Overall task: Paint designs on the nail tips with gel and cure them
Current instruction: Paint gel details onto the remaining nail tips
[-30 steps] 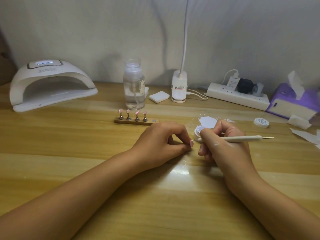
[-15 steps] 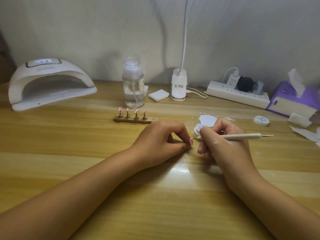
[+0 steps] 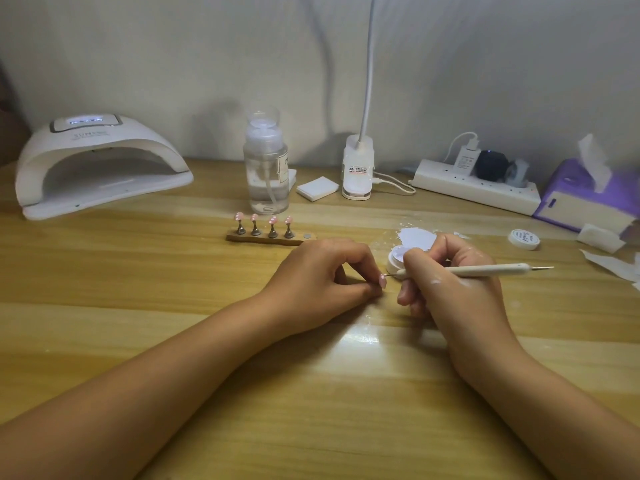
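Observation:
My left hand rests on the wooden table and pinches a small pink nail tip between thumb and forefinger. My right hand grips a white dotting pen, whose fine point touches the nail tip. An open white gel pot sits just behind my right hand's fingers, partly hidden. A wooden stand behind my left hand carries several pink nail tips on metal pegs. The white curing lamp stands at the far left with its display lit.
A clear pump bottle, white pads, a desk lamp base, a power strip and a purple tissue box line the back. A white lid and paper scraps lie at the right.
Both hands hold nearly the same place; the pen point stays at the nail tip. The view has shifted slightly.

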Demonstrator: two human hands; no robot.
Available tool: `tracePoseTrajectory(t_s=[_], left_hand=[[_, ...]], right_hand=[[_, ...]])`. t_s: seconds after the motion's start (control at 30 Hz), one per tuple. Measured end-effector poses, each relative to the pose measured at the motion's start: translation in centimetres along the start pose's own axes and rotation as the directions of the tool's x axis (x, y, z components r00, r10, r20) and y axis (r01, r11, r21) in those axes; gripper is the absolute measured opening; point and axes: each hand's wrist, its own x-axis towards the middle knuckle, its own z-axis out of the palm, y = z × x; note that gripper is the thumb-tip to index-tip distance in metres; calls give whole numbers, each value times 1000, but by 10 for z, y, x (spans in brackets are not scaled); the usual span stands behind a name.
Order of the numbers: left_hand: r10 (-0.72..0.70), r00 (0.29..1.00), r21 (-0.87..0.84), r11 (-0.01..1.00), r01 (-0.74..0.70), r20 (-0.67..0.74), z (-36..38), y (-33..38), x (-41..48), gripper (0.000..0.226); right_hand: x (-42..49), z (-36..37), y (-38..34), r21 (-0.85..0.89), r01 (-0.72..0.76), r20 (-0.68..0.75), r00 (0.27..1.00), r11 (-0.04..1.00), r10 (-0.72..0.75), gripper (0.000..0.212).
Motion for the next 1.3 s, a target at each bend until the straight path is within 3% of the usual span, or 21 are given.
tracePoseTrajectory(t_s=[0.43,1.3], left_hand=[[-2,1000,-15,1000,2,6,-1,-1,0,11],[5,1000,-6,1000,-5,1,-1,2,0,15]], right_hand=[[1,-1,1,-71,-17,4,1000,997,17,39],[-1,-1,0,-103,-26,-1,1000,994,26,32]])
